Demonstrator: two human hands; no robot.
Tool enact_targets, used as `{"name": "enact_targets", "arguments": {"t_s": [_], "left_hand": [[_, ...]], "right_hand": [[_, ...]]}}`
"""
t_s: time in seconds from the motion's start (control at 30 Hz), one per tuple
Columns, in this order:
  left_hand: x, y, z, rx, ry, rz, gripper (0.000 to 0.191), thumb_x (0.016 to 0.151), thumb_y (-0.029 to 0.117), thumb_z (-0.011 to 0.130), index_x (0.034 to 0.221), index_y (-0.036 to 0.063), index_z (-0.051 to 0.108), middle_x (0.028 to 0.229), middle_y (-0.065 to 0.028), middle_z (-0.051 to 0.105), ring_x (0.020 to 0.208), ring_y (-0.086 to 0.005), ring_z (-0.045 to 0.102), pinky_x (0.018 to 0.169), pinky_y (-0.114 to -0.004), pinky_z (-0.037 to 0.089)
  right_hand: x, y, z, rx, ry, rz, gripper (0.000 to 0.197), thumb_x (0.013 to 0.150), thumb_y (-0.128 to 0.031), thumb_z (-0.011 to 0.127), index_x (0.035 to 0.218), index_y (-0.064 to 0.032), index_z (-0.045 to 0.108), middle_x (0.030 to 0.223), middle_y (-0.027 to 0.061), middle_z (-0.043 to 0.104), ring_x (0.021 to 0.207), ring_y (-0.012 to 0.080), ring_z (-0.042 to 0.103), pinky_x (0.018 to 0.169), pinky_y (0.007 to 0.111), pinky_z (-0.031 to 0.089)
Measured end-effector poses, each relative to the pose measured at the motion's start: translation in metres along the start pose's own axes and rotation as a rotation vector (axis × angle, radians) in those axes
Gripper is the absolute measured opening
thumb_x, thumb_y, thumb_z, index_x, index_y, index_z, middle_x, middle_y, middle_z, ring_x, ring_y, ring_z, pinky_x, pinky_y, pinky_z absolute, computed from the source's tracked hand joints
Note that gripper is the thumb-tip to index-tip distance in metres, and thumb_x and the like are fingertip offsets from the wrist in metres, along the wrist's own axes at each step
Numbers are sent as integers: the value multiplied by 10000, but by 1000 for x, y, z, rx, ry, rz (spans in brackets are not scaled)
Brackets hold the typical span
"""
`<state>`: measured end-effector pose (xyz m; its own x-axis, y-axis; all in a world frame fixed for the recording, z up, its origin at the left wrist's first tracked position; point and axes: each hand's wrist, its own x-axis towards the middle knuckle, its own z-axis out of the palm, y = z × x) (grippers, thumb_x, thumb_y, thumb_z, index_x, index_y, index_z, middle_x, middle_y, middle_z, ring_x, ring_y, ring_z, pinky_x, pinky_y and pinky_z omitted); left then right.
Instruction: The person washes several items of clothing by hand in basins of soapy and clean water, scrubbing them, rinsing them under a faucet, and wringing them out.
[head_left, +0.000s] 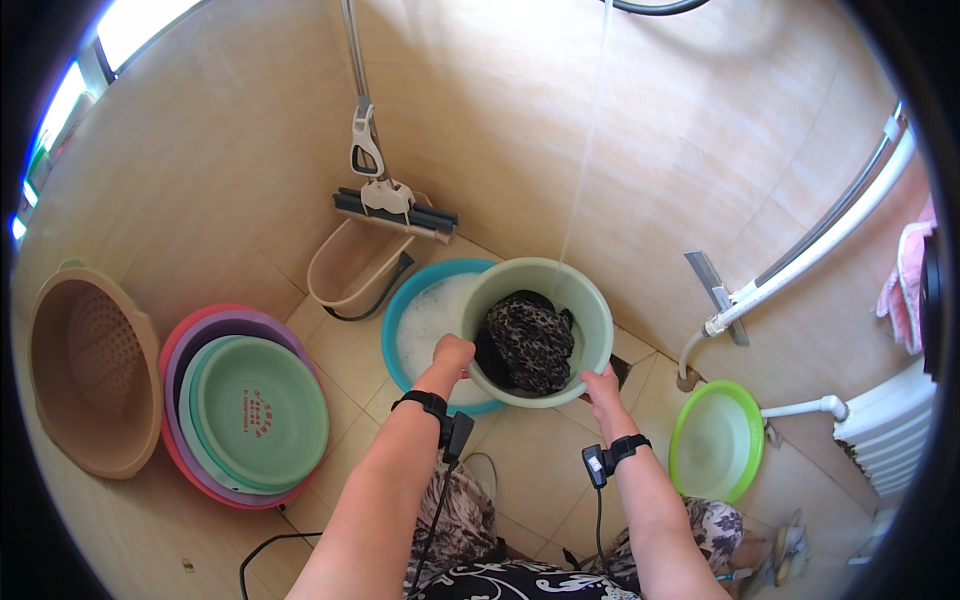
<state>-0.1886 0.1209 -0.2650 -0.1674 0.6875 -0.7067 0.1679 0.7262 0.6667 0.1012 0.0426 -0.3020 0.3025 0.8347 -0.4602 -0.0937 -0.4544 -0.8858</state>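
Note:
A pale green plastic basin (592, 330) is held up by its rim between my two hands. My left hand (454, 357) grips the rim at the lower left, and my right hand (601, 387) grips it at the lower right. Dark patterned cloth (529, 341) lies bunched inside the basin. A thin stream of water (581, 172) comes down from above to the basin's far side. Beneath and to the left, partly covered by the held basin, a blue basin (391, 330) with white suds stands on the tiled floor.
Stacked basins (262, 412) and a brown ridged tub (94, 375) stand at the left. A sponge mop (386, 196) rests over a beige bucket (356, 262) by the wall. At the right are a lime-rimmed basin (716, 442), a floor squeegee (716, 296), a white pipe (806, 411) and a radiator (889, 427).

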Motion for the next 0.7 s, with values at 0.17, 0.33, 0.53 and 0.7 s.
{"name": "enact_targets", "arguments": {"t_s": [0.17, 0.33, 0.53, 0.7], "left_hand": [[18, -4, -7, 112, 7, -26, 322, 747, 8, 574, 1061, -50, 535, 1010, -195, 582, 866, -333, 610, 655, -477, 520], [13, 7, 1, 234, 19, 24, 352, 741, 55, 593, 1074, -48, 543, 1027, -212, 579, 890, -336, 608, 692, -450, 518], [-42, 40, 20, 603, 214, 198, 560, 733, 101, 590, 1265, 17, 437, 1327, -213, 399, 1188, -375, 446, 945, -440, 426], [-35, 35, 44, 781, 142, 509, 683, 731, 106, 630, 1354, 105, 350, 1408, -149, 320, 1280, -373, 340, 993, -454, 389]], "right_hand": [[-26, -37, 20, -47, -11, 90, 460, 754, -12, 552, 1203, -107, 512, 927, 75, 608, 766, 180, 620, 616, 344, 546], [-18, -26, 15, 289, -36, 360, 326, 779, -53, 603, 1092, -80, 518, 970, 94, 600, 829, 247, 620, 746, 426, 546], [-24, -27, 4, 378, -196, 487, 274, 813, -77, 571, 1079, -35, 520, 957, 115, 612, 878, 283, 628, 775, 463, 546], [-22, -38, 15, 201, -273, 470, 252, 838, -113, 545, 1057, 7, 506, 930, 156, 618, 801, 317, 646, 720, 472, 565]]}}
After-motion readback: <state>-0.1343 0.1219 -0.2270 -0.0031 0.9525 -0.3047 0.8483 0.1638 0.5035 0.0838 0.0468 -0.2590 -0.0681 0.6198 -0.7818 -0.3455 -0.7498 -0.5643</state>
